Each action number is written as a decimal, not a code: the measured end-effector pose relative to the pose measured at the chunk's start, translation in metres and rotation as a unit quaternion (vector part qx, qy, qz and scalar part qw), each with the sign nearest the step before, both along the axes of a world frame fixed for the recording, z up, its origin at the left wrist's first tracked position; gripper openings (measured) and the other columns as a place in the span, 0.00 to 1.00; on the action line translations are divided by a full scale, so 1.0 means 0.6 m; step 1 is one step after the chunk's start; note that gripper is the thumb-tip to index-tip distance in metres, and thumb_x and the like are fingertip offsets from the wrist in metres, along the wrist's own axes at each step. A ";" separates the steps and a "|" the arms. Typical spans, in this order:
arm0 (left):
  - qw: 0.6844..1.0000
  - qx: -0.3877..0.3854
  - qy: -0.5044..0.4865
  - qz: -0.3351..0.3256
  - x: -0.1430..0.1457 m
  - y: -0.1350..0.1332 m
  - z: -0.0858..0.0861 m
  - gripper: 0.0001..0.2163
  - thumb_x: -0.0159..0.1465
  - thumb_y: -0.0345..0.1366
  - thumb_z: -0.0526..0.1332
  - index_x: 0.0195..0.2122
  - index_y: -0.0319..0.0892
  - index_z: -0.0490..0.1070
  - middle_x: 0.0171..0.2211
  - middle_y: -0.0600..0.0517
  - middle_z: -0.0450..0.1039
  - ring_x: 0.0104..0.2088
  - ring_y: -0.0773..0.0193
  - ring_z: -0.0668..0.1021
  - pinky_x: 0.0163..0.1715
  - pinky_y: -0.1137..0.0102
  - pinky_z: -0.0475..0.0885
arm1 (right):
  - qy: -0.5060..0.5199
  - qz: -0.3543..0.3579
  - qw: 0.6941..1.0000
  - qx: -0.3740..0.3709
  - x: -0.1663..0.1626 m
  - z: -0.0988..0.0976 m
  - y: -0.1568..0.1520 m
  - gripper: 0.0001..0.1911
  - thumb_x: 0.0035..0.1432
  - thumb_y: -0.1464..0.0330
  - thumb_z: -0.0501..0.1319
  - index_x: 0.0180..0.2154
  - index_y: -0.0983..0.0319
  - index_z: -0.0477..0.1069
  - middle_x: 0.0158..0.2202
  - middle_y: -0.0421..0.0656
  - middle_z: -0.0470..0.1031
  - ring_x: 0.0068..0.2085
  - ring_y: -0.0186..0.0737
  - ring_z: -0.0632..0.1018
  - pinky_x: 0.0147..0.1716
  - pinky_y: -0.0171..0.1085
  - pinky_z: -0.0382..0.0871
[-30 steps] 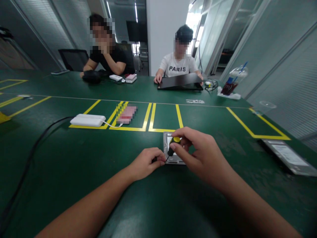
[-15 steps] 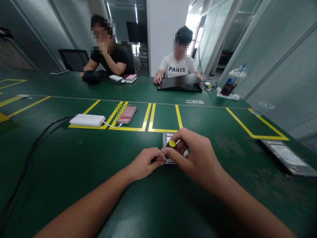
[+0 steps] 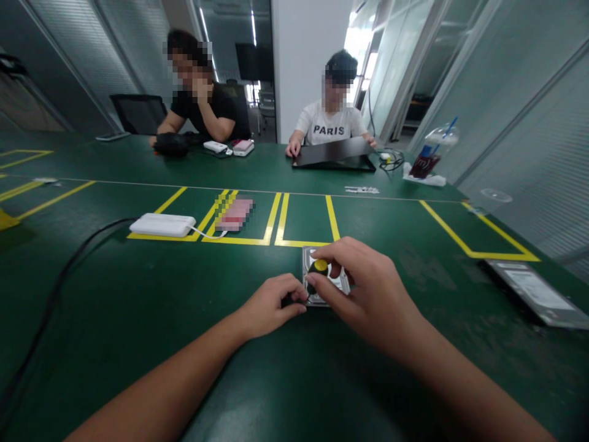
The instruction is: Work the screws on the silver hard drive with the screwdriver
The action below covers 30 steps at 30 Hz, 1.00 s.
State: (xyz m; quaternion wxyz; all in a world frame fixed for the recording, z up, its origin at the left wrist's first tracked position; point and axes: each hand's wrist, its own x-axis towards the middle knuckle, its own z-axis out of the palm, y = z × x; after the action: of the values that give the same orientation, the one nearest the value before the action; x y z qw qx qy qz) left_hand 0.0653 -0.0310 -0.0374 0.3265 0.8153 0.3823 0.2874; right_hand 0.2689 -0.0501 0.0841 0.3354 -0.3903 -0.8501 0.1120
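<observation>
A hard drive (image 3: 341,283) with a silver face and a pale label lies flat on the green table in front of me. Over it, my right hand (image 3: 363,276) grips a screwdriver (image 3: 318,277) between thumb and fingers. The screwdriver's handle is dark with a yellow cap and stands nearly upright; its tip reaches the drive's lower left part, partly hidden. My left hand (image 3: 276,304) is closed at the drive's lower left corner, fingers curled against its edge. Something dark shows between the left thumb and fingers.
Right of my hands lies another, larger drive-like device (image 3: 536,291). A white power bank (image 3: 162,224) with cables and a blurred pink item (image 3: 235,215) lie by the yellow tape. Across the table sit two people, one holding a dark panel (image 3: 334,153); a drink cup (image 3: 432,150) stands nearby.
My right fingers have shifted around the screwdriver handle, and more of its dark side shows below the yellow cap. My left hand stays at the drive's corner.
</observation>
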 end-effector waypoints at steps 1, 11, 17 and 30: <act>1.000 0.003 0.003 -0.001 0.001 -0.001 0.000 0.04 0.62 0.32 0.66 0.37 0.42 0.72 0.35 0.54 0.70 0.35 0.64 0.73 0.37 0.71 0.67 | 0.000 0.000 1.000 0.004 0.001 0.000 0.000 0.09 0.61 0.69 0.61 0.43 0.62 0.71 0.36 0.43 0.72 0.35 0.36 0.71 0.34 0.35 0.63; 0.998 0.032 0.037 -0.030 0.006 -0.006 0.005 0.06 0.65 0.32 0.64 0.43 0.45 0.75 0.40 0.52 0.72 0.42 0.60 0.74 0.43 0.67 0.68 | -0.008 0.016 1.000 0.000 0.009 0.007 0.007 0.06 0.60 0.70 0.61 0.41 0.62 0.69 0.34 0.40 0.72 0.33 0.34 0.71 0.33 0.34 0.62; 0.996 0.038 0.064 -0.043 0.006 -0.005 0.001 0.10 0.67 0.32 0.61 0.48 0.47 0.75 0.43 0.50 0.72 0.44 0.58 0.74 0.47 0.64 0.69 | -0.007 0.028 1.000 -0.008 0.009 0.008 0.008 0.07 0.60 0.70 0.61 0.41 0.62 0.69 0.34 0.41 0.73 0.33 0.34 0.72 0.33 0.34 0.63; 0.998 0.030 0.044 -0.036 0.006 -0.001 0.000 0.05 0.66 0.32 0.61 0.42 0.44 0.74 0.39 0.51 0.72 0.41 0.60 0.74 0.42 0.67 0.68 | -0.003 0.038 0.999 -0.021 0.007 0.011 0.004 0.08 0.60 0.70 0.62 0.42 0.62 0.70 0.35 0.41 0.73 0.36 0.35 0.72 0.35 0.35 0.63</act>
State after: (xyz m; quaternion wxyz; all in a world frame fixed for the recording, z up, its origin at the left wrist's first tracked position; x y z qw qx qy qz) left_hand 0.0687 -0.0318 -0.0377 0.2947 0.8498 0.3582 0.2505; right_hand 0.2731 -0.0474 0.0904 0.3205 -0.3648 -0.8627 0.1411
